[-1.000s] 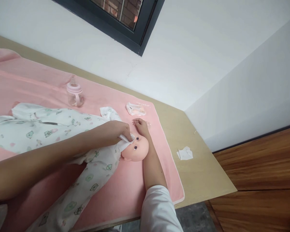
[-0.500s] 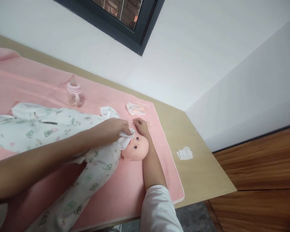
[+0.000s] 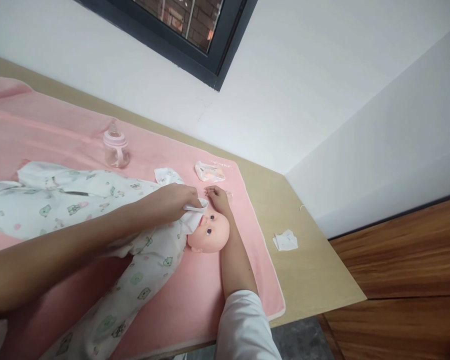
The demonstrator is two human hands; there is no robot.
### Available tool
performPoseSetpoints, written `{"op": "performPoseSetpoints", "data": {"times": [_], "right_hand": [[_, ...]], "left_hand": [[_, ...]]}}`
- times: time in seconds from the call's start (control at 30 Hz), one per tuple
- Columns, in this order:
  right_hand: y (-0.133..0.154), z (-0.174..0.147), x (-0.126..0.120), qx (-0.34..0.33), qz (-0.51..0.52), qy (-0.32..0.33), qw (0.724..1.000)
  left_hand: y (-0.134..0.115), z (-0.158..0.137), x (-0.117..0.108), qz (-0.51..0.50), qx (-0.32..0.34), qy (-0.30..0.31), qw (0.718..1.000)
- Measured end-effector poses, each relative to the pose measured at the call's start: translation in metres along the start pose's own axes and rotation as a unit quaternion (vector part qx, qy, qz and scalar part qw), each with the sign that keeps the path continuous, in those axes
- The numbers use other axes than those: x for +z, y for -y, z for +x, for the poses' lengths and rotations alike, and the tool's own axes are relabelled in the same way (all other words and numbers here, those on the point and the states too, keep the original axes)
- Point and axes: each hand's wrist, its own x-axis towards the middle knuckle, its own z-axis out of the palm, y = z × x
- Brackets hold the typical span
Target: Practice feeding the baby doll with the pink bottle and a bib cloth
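A baby doll lies on a pink blanket [image 3: 195, 295], dressed in a white printed romper [image 3: 97, 200]. Its bare head [image 3: 210, 233] points right. My left hand [image 3: 180, 200] pinches a small white cloth [image 3: 193, 211] and presses it against the side of the doll's face. My right hand [image 3: 218, 197] rests flat on the blanket just behind the doll's head, fingers apart, holding nothing. My right forearm runs down past the head to a white sleeve.
A pink baby bottle [image 3: 115, 146] stands on the blanket at the back. A small packet [image 3: 210, 171] lies near the blanket's far corner. A crumpled white tissue [image 3: 285, 241] sits on the bare wooden table [image 3: 315, 270], whose edge drops to a wooden floor at right.
My left hand has slid the white cloth a little up along the doll's face. My right hand stays in place. The view shifted slightly.
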Motion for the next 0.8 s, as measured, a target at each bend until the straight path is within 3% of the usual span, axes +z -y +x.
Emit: {"op": "performPoseSetpoints", "data": {"times": [0.2, 0.4, 0.5, 0.63, 0.8], "right_hand": [[-0.002, -0.001, 0.0, -0.003, 0.001, -0.002, 1.0], [0.01, -0.002, -0.001, -0.01, -0.024, 0.018, 0.999], [0.044, -0.006, -0.005, -0.038, -0.041, 0.028, 0.998], [0.12, -0.041, -0.004, -0.168, -0.061, 0.042, 0.983], [0.192, -0.11, 0.018, -0.329, -0.251, 0.04, 0.909]], "left_hand": [[0.0, 0.001, -0.001, 0.002, -0.007, -0.004, 1.0], [0.004, -0.01, -0.008, -0.062, -0.018, -0.098, 0.993], [0.009, -0.018, -0.014, -0.061, 0.0, -0.171, 0.983], [0.013, -0.027, -0.024, -0.022, 0.006, -0.235, 0.972], [0.019, -0.033, -0.036, 0.033, -0.036, -0.264, 0.963]]}}
